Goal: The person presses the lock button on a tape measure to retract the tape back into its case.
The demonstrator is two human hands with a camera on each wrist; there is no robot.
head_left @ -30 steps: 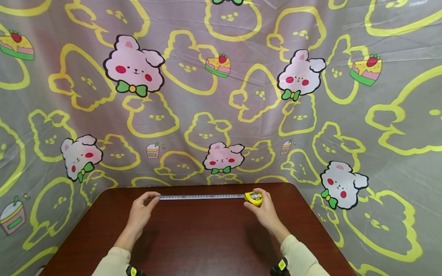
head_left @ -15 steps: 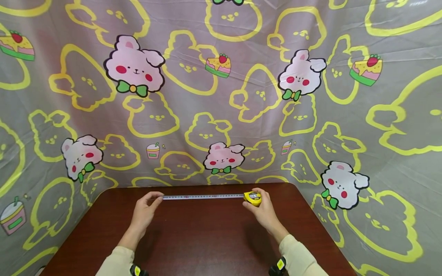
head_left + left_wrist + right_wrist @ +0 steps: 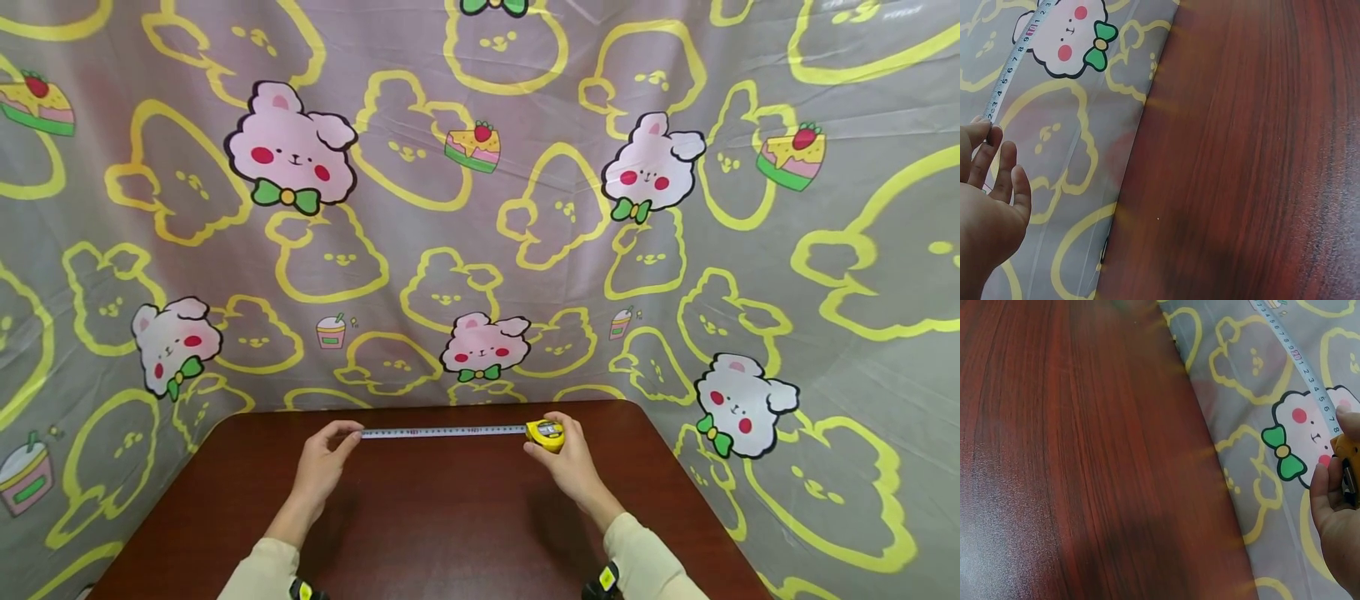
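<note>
Smooth wood grain is shown by the tabletop (image 3: 450, 517) (glossy where lit); the backdrop (image 3: 480, 204) is made of creased, sheeny cloth; the tape measure's case (image 3: 552, 442), half hidden, is seemingly moulded in plastic.

Tape blade (image 3: 1301, 364), R wrist view: blk 8 right by tape case (image 3: 545, 437); going away from case: 7, 6, 5, 4, 3, 2, 1, red 20, 9, 8, 7 etc., last few tiny. L wrist view, blade end farthest from case: 2 thru 9 running twd case, red no. too blurry to be sure, then 1, 2, 3. Head view: digits + case markings too sm. to read.
</note>
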